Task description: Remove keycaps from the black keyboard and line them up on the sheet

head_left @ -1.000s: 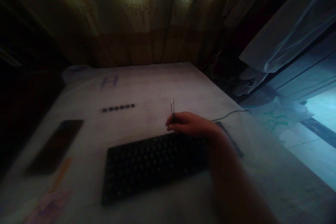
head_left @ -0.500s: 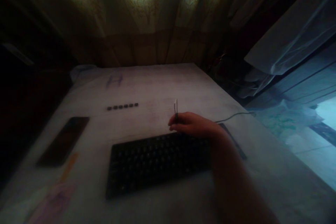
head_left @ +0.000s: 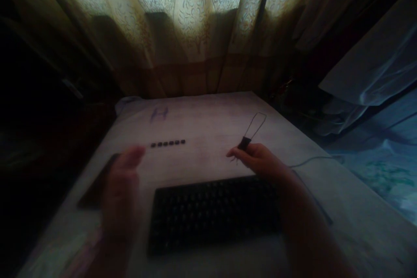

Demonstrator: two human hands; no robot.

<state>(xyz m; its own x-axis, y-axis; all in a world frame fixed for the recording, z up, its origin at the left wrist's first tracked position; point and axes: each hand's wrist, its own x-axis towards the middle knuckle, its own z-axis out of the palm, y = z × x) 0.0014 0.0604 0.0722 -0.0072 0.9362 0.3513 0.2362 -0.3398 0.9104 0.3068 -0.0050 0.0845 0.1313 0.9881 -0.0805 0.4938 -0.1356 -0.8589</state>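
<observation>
My right hand (head_left: 259,158) is closed round the dark handle of a wire keycap puller (head_left: 245,142), above the far edge of a black keyboard (head_left: 208,215). The puller's thin wire loop points up and away from me, with nothing visible in it. On the left, my left hand (head_left: 122,186) is raised and smeared by motion, so its fingers do not show clearly. It partly covers a dark phone-like slab (head_left: 94,189). Several small black keycaps (head_left: 168,143) lie in a row on the pale tablecloth (head_left: 208,117), beyond the keyboard.
A cable (head_left: 308,161) runs off the table's right side. Beside the keyboard's right end lies a dark thin strip (head_left: 317,204). A blurred pinkish thing (head_left: 86,247) is at the near left. Patterned curtains (head_left: 192,21) hang behind the table.
My left hand has come into view on the left. The keycap puller has turned in my right hand so its loop shows wide and tilted right. The whole view has shifted.
</observation>
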